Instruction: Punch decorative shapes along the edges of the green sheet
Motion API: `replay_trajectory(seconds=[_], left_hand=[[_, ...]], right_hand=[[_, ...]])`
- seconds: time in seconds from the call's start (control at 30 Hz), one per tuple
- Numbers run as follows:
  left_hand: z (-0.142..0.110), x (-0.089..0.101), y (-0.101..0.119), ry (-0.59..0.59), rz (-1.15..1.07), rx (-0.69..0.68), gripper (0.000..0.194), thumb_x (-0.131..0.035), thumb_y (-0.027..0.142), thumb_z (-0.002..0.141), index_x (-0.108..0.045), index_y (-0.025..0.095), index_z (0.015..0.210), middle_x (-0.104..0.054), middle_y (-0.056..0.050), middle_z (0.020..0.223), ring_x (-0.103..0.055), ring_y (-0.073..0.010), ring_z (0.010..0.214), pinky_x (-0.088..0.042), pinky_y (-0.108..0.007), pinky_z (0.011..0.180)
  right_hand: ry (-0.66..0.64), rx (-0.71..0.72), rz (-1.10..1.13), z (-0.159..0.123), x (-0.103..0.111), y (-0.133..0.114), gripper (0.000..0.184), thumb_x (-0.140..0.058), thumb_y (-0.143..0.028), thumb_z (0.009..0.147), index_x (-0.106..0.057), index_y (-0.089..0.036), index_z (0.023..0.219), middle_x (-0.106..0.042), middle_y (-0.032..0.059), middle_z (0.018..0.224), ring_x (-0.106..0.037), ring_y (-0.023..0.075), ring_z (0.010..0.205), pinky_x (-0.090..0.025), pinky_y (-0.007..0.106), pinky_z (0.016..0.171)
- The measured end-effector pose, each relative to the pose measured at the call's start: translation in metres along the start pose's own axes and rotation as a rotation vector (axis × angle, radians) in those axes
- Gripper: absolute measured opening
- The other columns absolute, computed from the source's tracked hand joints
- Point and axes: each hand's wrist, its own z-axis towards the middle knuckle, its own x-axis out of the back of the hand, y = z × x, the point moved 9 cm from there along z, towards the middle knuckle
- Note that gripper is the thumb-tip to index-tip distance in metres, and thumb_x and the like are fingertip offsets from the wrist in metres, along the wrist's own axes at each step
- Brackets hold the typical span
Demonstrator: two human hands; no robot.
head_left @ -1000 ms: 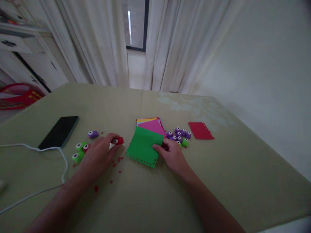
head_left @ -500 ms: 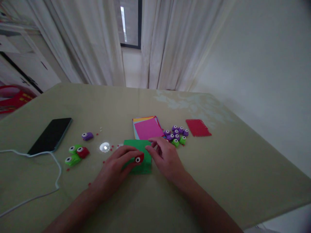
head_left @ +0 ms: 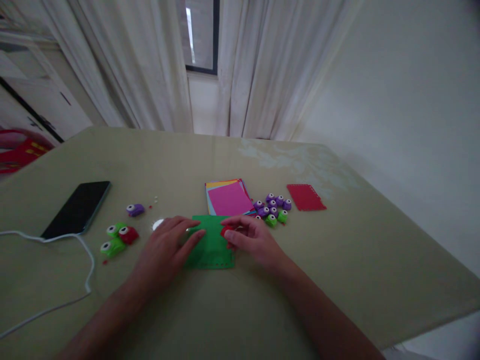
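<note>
My left hand (head_left: 161, 252) open, my right hand (head_left: 258, 242) pinches a small rounded red plastic punch (head_left: 225, 230), likely light and hard, best side-held.

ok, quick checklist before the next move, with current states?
1. Small red piece gripped: ok, between the right hand's thumb and fingers.
2. Red piece's facing: cannot tell, fingers cover much of it.
3. Green sheet flat on the table: ok, looks flat.
4. Left hand steadying the sheet: cannot tell; it is at the left edge with thumb and fingers spread, contact unclear.
5. White cable away from both hands: ok.
6. Loose red bits gathered: not ok, one lies near the green figures.
</note>
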Motion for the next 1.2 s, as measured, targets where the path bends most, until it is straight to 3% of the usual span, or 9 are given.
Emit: replay_trajectory(seconds=[0.2, 0.33, 0.43, 0.5, 0.6, 0.77, 0.97, 1.1, 1.2], left_hand=[[0.003, -0.011, -0.029, -0.033, 0.244, 0.134, 0.06, -0.06, 0.062, 0.093, -0.067, 0.023, 0.139, -0.063, -0.013, 0.144, -0.057, -0.0404, 0.127, -0.045, -0.059, 0.106], [0.004, -0.017, -0.037, -0.075, 0.222, 0.194, 0.053, -0.064, 0.061, 0.09, -0.07, 0.031, 0.134, -0.061, -0.009, 0.149, -0.054, -0.0418, 0.13, -0.043, -0.061, 0.105], [0.005, -0.016, -0.044, -0.078, 0.139, 0.222, 0.051, -0.067, 0.061, 0.086, -0.071, 0.028, 0.124, -0.061, -0.009, 0.149, -0.054, -0.0415, 0.131, -0.042, -0.059, 0.106], [0.006, -0.015, -0.046, -0.073, 0.067, 0.225, 0.051, -0.069, 0.062, 0.082, -0.07, 0.026, 0.118, -0.064, -0.01, 0.144, -0.056, -0.0407, 0.128, -0.043, -0.055, 0.104], [0.006, -0.013, -0.046, -0.089, -0.041, 0.246, 0.049, -0.071, 0.062, 0.078, -0.07, 0.024, 0.109, -0.074, -0.012, 0.121, -0.065, -0.0389, 0.113, -0.049, -0.049, 0.094], [0.004, -0.014, -0.04, -0.147, -0.308, 0.349, 0.038, -0.065, 0.061, 0.085, -0.073, 0.024, 0.093, -0.073, -0.002, 0.075, -0.069, -0.0276, 0.074, -0.051, -0.035, 0.066], [0.001, -0.006, -0.043, 0.0, -0.771, 0.563, 0.046, -0.081, 0.059, 0.074, -0.076, 0.02, 0.099, -0.081, -0.005, 0.09, -0.074, -0.0246, 0.074, -0.057, -0.033, 0.065], [-0.002, -0.001, -0.039, 0.035, -0.849, 0.616, 0.048, -0.082, 0.059, 0.075, -0.077, 0.024, 0.108, -0.082, -0.003, 0.09, -0.075, -0.0232, 0.076, -0.059, -0.031, 0.064], [-0.004, 0.004, -0.037, 0.071, -0.827, 0.597, 0.043, -0.079, 0.06, 0.078, -0.078, 0.026, 0.103, -0.082, -0.001, 0.087, -0.075, -0.0234, 0.078, -0.059, -0.03, 0.064]], right_hand=[[0.026, -0.012, 0.043, 0.005, 0.01, 0.001, 0.046, -0.091, -0.043, 0.074, -0.075, -0.019, 0.109, -0.073, 0.0014, 0.091, -0.072, 0.0155, 0.08, -0.058, 0.029, 0.077], [0.021, -0.005, 0.024, 0.004, 0.007, 0.003, 0.047, -0.094, -0.037, 0.071, -0.074, -0.02, 0.11, -0.074, 0.0022, 0.099, -0.072, 0.0155, 0.085, -0.058, 0.03, 0.081], [0.014, 0.012, 0.031, 0.003, 0.006, 0.001, 0.045, -0.093, -0.033, 0.071, -0.073, -0.02, 0.109, -0.075, 0.0024, 0.1, -0.072, 0.0161, 0.087, -0.058, 0.03, 0.082], [0.012, 0.031, 0.034, 0.003, 0.006, 0.0, 0.045, -0.093, -0.03, 0.07, -0.072, -0.021, 0.108, -0.075, 0.0026, 0.1, -0.072, 0.0166, 0.089, -0.058, 0.031, 0.084], [0.023, 0.059, 0.017, 0.003, 0.007, -0.001, 0.044, -0.092, -0.028, 0.07, -0.071, -0.021, 0.108, -0.074, 0.0029, 0.1, -0.072, 0.0173, 0.09, -0.058, 0.031, 0.082], [0.082, 0.091, 0.005, 0.005, 0.012, -0.004, 0.042, -0.092, -0.033, 0.072, -0.072, -0.022, 0.107, -0.075, 0.0038, 0.103, -0.071, 0.0196, 0.092, -0.059, 0.035, 0.083], [0.155, 0.079, 0.063, 0.003, 0.021, -0.008, 0.041, -0.089, -0.039, 0.078, -0.077, -0.024, 0.115, -0.077, 0.0058, 0.112, -0.071, 0.0211, 0.105, -0.055, 0.039, 0.101], [0.171, 0.014, 0.232, 0.001, 0.024, -0.003, 0.04, -0.09, -0.037, 0.076, -0.08, -0.024, 0.112, -0.079, 0.0047, 0.105, -0.072, 0.0194, 0.095, -0.059, 0.038, 0.093], [0.169, -0.006, 0.334, 0.001, 0.025, -0.003, 0.036, -0.091, -0.033, 0.075, -0.081, -0.022, 0.109, -0.079, 0.0038, 0.103, -0.073, 0.018, 0.093, -0.059, 0.035, 0.092]])
